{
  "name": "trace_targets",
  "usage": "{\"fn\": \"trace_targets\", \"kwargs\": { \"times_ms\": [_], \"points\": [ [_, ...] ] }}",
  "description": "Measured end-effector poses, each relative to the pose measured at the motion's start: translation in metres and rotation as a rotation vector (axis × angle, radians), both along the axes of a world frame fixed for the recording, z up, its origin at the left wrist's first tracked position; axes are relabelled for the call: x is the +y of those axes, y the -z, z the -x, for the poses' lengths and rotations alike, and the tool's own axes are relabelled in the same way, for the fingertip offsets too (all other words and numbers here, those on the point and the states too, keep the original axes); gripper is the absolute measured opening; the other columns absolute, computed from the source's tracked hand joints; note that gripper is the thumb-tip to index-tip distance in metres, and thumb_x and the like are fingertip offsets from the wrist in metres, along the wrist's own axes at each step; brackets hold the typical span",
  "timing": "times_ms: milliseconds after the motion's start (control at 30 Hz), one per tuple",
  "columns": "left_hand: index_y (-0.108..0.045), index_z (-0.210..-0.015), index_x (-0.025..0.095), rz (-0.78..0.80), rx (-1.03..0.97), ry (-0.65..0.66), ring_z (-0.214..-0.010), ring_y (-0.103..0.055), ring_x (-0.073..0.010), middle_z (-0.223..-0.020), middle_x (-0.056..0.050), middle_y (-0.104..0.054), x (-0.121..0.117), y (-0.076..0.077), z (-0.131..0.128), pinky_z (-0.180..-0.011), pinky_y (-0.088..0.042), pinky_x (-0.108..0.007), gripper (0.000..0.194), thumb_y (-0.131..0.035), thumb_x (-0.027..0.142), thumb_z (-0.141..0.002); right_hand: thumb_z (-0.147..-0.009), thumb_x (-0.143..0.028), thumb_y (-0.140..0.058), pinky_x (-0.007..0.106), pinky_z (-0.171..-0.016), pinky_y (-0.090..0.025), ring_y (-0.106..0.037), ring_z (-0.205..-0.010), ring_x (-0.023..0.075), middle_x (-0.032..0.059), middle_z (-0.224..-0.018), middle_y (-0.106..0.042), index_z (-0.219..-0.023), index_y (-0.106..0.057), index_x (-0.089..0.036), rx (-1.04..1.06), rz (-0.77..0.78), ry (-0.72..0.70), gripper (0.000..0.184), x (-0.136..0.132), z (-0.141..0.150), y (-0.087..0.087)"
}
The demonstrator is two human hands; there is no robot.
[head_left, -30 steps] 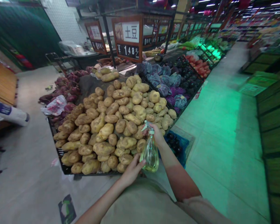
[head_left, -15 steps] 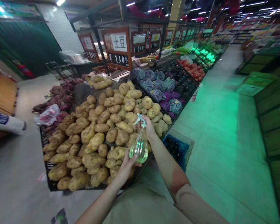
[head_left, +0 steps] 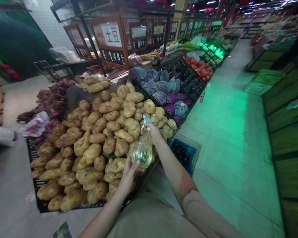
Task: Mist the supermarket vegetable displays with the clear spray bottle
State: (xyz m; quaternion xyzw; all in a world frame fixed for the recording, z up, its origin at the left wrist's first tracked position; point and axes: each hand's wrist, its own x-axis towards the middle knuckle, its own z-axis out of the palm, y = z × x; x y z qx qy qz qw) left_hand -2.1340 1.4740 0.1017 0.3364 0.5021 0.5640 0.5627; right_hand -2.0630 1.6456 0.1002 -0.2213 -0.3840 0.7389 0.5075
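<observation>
A clear spray bottle (head_left: 143,152) with a pale trigger head is held in front of me, slightly tilted, above the potatoes. My right hand (head_left: 152,131) grips it at the neck, just below the spray head. Around the rounded base of the bottle, my left hand (head_left: 130,170) is closed from below and the left, its thumb lying on the side. Beneath and beyond both hands spreads a heap of potatoes (head_left: 89,153) in a black crate.
Red onions (head_left: 56,105) with a plastic bag lie left of the potatoes. Cabbages (head_left: 164,87) fill the crate to the right. A blue-lined crate (head_left: 192,162) of dark produce stands on the floor. Price signs (head_left: 111,41) hang behind; a tiled aisle (head_left: 228,138) runs along the right.
My view has turned slightly right, so the stand appears shifted left. The spray bottle leans a little more, with both hands still gripping it.
</observation>
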Motion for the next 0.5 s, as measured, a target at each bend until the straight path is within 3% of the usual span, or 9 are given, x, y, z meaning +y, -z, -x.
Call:
{"fn": "trace_targets", "kwargs": {
  "times_ms": [200, 333, 500],
  "points": [
    [-0.031, -0.108, 0.027, 0.128, 0.055, 0.235, -0.085, -0.047, -0.0127, -0.103, -0.001, -0.043, -0.013, 0.014, -0.008, -0.062, -0.044, -0.022, 0.039, -0.037, 0.033, -0.071, -0.061, -0.014, -0.039, 0.022, -0.052, -0.039, -0.051, -0.059, 0.0125, 0.0017, -0.058, -0.054, -0.078, -0.054, -0.013, -0.074, 0.006, -0.083, 0.023, -0.029, -0.020, 0.010],
    [-0.034, -0.106, 0.027, 0.229, 0.034, 0.330, -0.073, -0.051, -0.0116, -0.096, 0.000, -0.049, -0.020, 0.031, -0.010, -0.056, -0.044, -0.023, 0.038, -0.026, 0.042, -0.072, -0.058, -0.011, -0.039, 0.026, -0.061, -0.039, -0.052, -0.066, 0.0146, 0.0017, -0.060, -0.055, -0.085, -0.053, -0.014, -0.097, 0.054, -0.153, 0.031, -0.050, -0.030, 0.015],
    [-0.039, -0.101, 0.023, 0.305, 0.022, 0.439, -0.065, -0.054, -0.0131, -0.080, -0.003, -0.055, -0.030, 0.050, -0.005, -0.056, -0.043, -0.026, 0.048, -0.015, 0.051, -0.070, -0.059, -0.013, -0.039, 0.025, -0.058, -0.039, -0.050, -0.061, 0.0135, 0.0026, -0.065, -0.055, -0.075, -0.055, -0.016, -0.114, 0.093, -0.076, 0.022, -0.071, -0.038, 0.031]
  ]
}}
